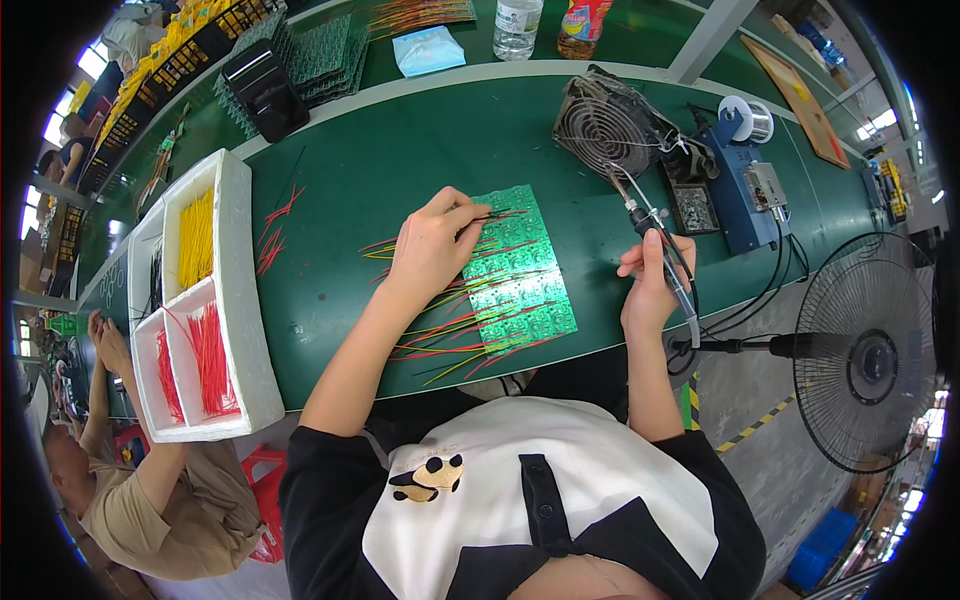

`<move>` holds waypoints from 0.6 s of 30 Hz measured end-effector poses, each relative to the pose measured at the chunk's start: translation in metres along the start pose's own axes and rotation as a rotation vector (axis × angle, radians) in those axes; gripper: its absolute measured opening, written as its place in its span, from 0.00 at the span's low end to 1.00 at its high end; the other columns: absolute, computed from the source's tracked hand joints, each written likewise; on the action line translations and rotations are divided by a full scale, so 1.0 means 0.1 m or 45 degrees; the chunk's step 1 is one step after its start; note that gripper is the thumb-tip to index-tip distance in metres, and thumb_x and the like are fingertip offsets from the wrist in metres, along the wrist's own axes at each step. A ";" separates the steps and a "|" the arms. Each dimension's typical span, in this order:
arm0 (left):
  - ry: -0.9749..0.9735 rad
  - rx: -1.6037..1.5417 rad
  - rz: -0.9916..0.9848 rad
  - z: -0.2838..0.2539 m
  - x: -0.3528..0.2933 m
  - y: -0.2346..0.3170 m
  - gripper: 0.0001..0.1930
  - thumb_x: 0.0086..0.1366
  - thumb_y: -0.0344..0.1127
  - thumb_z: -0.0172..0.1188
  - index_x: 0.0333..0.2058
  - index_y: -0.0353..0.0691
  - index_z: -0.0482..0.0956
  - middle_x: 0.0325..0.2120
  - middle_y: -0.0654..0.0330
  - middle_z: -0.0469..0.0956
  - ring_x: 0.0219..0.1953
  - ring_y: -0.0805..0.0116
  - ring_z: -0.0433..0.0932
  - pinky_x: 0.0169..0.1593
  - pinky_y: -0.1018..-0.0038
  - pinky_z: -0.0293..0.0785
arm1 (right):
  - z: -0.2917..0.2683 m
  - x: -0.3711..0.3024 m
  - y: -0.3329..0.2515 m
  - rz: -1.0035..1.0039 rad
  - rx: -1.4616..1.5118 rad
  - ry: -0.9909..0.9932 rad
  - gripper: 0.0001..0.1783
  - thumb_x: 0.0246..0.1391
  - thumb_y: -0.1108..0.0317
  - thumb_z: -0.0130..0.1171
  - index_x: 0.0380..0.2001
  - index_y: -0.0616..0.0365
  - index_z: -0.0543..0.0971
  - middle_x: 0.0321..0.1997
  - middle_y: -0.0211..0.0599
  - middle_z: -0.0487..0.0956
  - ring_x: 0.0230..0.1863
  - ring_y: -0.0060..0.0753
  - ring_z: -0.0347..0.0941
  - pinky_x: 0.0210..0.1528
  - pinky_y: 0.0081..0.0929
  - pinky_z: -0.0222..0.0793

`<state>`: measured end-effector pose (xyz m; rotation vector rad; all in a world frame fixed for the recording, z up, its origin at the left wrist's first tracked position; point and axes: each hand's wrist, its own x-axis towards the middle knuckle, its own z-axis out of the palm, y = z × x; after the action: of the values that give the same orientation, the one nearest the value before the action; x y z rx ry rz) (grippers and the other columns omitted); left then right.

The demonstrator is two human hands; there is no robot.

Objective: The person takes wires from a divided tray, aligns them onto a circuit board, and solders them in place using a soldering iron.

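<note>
A green circuit board panel point(545, 262) lies on the bench before me, with red, yellow and black wires point(440, 335) sticking out from its left side in rows. My left hand point(435, 245) is over the panel's upper left, thumb and fingers pinched on a thin wire point(507, 214) at the top row. In my right hand point(655, 285), right of the panel, is a soldering iron point(672, 275), held like a pen with its tip up and away from the board. The iron's tip end is close to the round fan grille.
A white foam tray point(262, 370) of yellow, red and black wires stands left, loose red wires point(270, 245) beside it. Behind are a small fan point(605, 130) and a blue solder feeder point(740, 190) with a spool point(748, 120). A standing fan point(870, 355) is right; a co-worker point(170, 500) sits left.
</note>
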<state>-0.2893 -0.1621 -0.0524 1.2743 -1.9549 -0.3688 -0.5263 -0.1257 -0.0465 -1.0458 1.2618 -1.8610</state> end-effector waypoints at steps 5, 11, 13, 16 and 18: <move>-0.003 -0.012 -0.017 0.00 0.00 0.00 0.06 0.51 0.27 0.58 0.30 0.39 0.81 0.28 0.60 0.73 0.24 0.63 0.76 0.30 0.70 0.72 | 0.00 0.00 0.01 -0.009 0.013 -0.007 0.11 0.54 0.68 0.56 0.30 0.60 0.65 0.16 0.36 0.73 0.15 0.21 0.67 0.19 0.16 0.63; 0.012 -0.013 0.023 0.00 0.00 -0.02 0.07 0.52 0.26 0.58 0.32 0.37 0.81 0.27 0.60 0.73 0.22 0.68 0.73 0.28 0.75 0.71 | 0.01 -0.01 0.01 -0.007 0.015 -0.004 0.11 0.53 0.68 0.56 0.30 0.61 0.65 0.16 0.37 0.73 0.14 0.21 0.67 0.19 0.15 0.63; 0.007 -0.011 0.023 0.00 0.00 -0.01 0.07 0.52 0.26 0.58 0.32 0.36 0.81 0.27 0.60 0.73 0.22 0.68 0.73 0.28 0.74 0.71 | 0.01 -0.01 0.00 -0.003 -0.003 -0.007 0.11 0.53 0.68 0.56 0.30 0.61 0.65 0.16 0.37 0.73 0.14 0.21 0.67 0.19 0.15 0.62; 0.021 -0.034 0.017 0.02 -0.01 -0.02 0.06 0.52 0.26 0.59 0.31 0.36 0.80 0.27 0.59 0.73 0.21 0.68 0.73 0.28 0.74 0.71 | 0.02 -0.01 -0.02 0.002 -0.001 -0.002 0.11 0.53 0.68 0.56 0.30 0.61 0.65 0.16 0.37 0.73 0.14 0.21 0.67 0.19 0.15 0.62; 0.017 -0.053 0.003 0.01 0.00 0.00 0.06 0.53 0.26 0.58 0.31 0.36 0.80 0.27 0.59 0.73 0.22 0.67 0.73 0.28 0.74 0.70 | 0.01 -0.01 -0.02 0.003 -0.013 -0.012 0.11 0.53 0.68 0.56 0.30 0.60 0.65 0.17 0.36 0.73 0.15 0.21 0.67 0.19 0.16 0.62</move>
<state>-0.2901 -0.1627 -0.0534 1.2449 -1.9273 -0.3973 -0.5252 -0.1246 -0.0451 -1.0563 1.2677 -1.8477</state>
